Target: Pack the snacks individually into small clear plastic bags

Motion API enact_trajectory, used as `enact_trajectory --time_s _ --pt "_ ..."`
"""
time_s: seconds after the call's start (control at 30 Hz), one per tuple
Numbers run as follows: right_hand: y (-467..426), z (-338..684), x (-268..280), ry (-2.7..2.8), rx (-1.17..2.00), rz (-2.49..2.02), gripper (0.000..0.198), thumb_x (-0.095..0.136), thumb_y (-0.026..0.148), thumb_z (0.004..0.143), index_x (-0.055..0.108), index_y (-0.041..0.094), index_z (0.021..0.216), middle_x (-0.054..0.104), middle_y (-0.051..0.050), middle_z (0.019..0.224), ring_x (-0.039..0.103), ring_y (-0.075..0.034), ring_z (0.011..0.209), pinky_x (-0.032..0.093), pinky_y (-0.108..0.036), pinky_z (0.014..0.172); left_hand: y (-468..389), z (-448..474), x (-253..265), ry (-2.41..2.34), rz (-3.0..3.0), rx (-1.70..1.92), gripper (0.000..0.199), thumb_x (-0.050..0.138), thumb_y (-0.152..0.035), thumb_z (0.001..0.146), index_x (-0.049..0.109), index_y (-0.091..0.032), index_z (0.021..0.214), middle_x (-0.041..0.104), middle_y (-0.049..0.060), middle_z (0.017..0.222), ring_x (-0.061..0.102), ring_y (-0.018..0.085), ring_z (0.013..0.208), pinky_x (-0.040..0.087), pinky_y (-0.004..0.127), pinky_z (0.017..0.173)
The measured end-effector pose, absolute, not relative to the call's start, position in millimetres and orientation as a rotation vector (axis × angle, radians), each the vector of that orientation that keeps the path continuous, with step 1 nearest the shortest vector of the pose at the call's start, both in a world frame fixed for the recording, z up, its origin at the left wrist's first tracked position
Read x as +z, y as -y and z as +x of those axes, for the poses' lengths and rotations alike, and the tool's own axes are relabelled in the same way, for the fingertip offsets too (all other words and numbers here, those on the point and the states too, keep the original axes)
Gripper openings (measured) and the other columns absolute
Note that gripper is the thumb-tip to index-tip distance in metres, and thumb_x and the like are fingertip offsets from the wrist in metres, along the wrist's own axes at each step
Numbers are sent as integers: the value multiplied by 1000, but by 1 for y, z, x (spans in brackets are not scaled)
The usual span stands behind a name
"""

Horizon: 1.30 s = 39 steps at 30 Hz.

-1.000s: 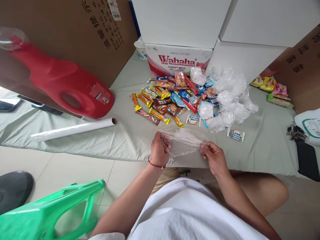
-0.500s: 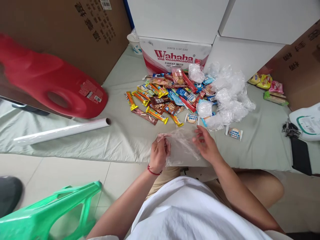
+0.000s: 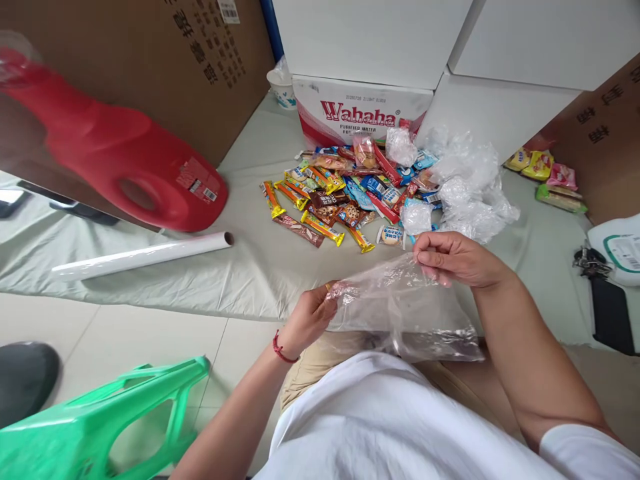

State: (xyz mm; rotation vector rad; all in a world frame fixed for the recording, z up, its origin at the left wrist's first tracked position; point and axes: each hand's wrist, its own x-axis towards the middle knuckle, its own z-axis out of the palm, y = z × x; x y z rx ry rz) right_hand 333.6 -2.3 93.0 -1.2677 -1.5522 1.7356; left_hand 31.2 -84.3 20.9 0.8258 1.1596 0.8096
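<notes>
A clear plastic bag point(image 3: 400, 307) is stretched between my two hands over the table's front edge, its lower part hanging above my lap. My left hand point(image 3: 315, 310) pinches the bag's left end. At the upper right edge of the bag, the fingers of my right hand point(image 3: 457, 259) are closed on the film. Beyond them lies a pile of wrapped snacks point(image 3: 345, 207) in yellow, brown, blue and red packets. One small white-and-blue biscuit packet point(image 3: 391, 237) rests at the near side of the pile. Crumpled clear plastic bags point(image 3: 465, 180) are heaped at its right.
At the left are a large red bottle point(image 3: 135, 160) and a white roll point(image 3: 145, 257). A Wahaha carton point(image 3: 360, 110) stands behind the snacks. At the right lie several snack packets point(image 3: 560, 190), a white jug point(image 3: 623, 250) and a black phone-like object point(image 3: 611, 313). A green stool point(image 3: 125, 413) stands on the floor.
The bag has been spread wider. My right hand, apart from the bag's body with loose fingers before, has moved right and now grips its edge. The view has shifted slightly left.
</notes>
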Motion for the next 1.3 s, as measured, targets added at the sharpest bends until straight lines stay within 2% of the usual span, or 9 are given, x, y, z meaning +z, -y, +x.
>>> enact_trajectory --time_s 0.13,0.23,0.33,0.47,0.57,0.7,1.0,1.2,1.3 --pt "-22 341 95 1642 1809 -1318 35 88 51 73 75 18 79 58 6 53 37 -6 40 27 -19 41 81 25 21 -1177 912 728 39 84 -53 75 69 -17 70 40 -4 54 30 7 49 18 22 45" --pt "-48 331 78 1791 1694 -1300 32 86 45 72 77 16 80 65 3 64 50 -9 55 38 -20 51 75 10 9 -1380 872 851 41 86 -50 69 75 -16 87 50 -3 58 39 9 51 26 22 47" --pt "-66 312 54 1832 1563 -1324 29 84 43 71 74 16 76 70 0 70 58 -12 64 45 -23 61 78 -11 -2 -1670 829 1076 43 86 -40 65 72 -17 98 64 2 82 54 13 66 38 23 55" --pt "-72 284 36 1808 1637 -1365 23 76 40 77 65 21 76 65 3 62 60 -13 54 44 -25 53 105 -18 15 -2100 1042 1438 20 75 -30 78 66 -22 95 63 5 100 60 20 93 48 29 71" --pt "-72 268 37 1913 1539 -1371 19 72 37 80 61 22 76 62 5 59 55 -10 45 38 -22 47 127 7 38 -1928 1437 1573 8 69 -19 85 70 -26 89 65 5 101 62 24 99 51 38 88" --pt "-70 268 44 1956 1288 -1417 18 65 36 84 60 21 75 55 6 51 45 -8 41 31 -22 45 125 47 37 -1474 1644 1288 13 68 -19 86 76 -28 89 75 8 98 67 30 99 50 47 95" --pt "48 336 0 1125 1266 -1748 39 70 60 79 57 23 81 48 8 55 35 -10 40 23 -26 39 76 44 -19 -1647 1828 934 29 56 -29 93 72 -21 116 65 20 143 52 40 142 28 58 121" --pt "61 352 -20 1344 783 -1853 57 69 65 82 64 19 115 70 -6 91 61 -21 75 50 -33 66 59 44 -33 -1698 2144 598 50 47 -36 101 60 -18 146 50 20 160 44 37 151 20 63 126" --pt "30 354 -14 1625 552 -1938 52 69 51 86 64 18 125 72 -10 104 64 -25 89 51 -37 79 60 41 -36 -1728 2316 410 53 36 -40 106 52 -22 154 42 14 166 40 32 155 17 62 128"
